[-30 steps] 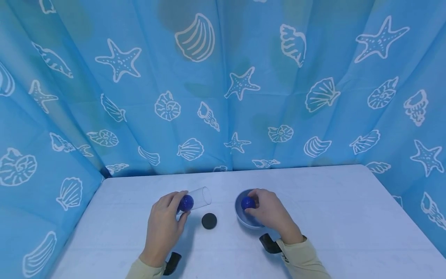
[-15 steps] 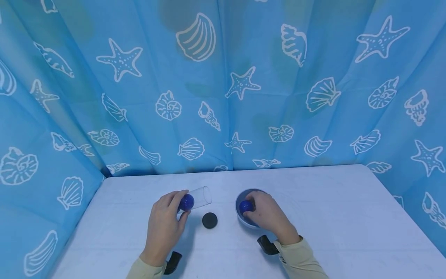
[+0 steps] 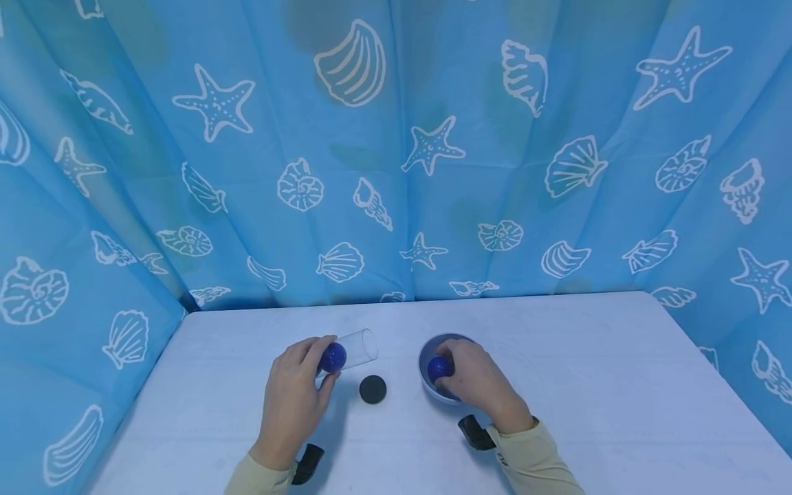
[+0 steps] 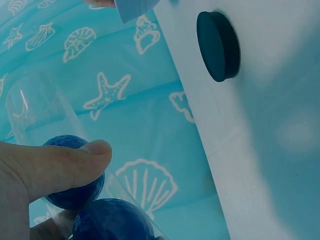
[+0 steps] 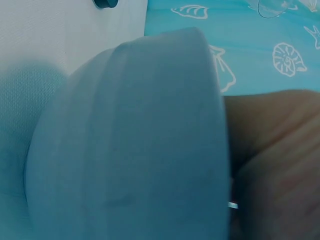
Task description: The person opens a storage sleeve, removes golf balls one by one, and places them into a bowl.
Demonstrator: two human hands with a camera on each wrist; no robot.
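In the head view my left hand (image 3: 293, 392) grips a clear tube (image 3: 360, 347) that lies tilted, its far end raised to the right. Blue balls sit inside the tube; the left wrist view shows two, one ball (image 4: 75, 195) behind my thumb and another ball (image 4: 114, 220) lower down. To the right, my right hand (image 3: 485, 381) reaches into a grey-blue bowl (image 3: 423, 364) and pinches a blue ball (image 3: 440, 368) between thumb and fingers. The bowl's outer wall (image 5: 135, 145) hides the fingertips in the right wrist view.
A round black lid-like disc (image 3: 372, 389) lies on the white-covered table (image 3: 557, 344) between the tube and the bowl. Blue curtains (image 3: 396, 206) with white shell and starfish prints stand behind and at both sides.
My right hand and its blue ball have moved slightly lower and deeper into the bowl. The left hand and the tube stay nearly in place.
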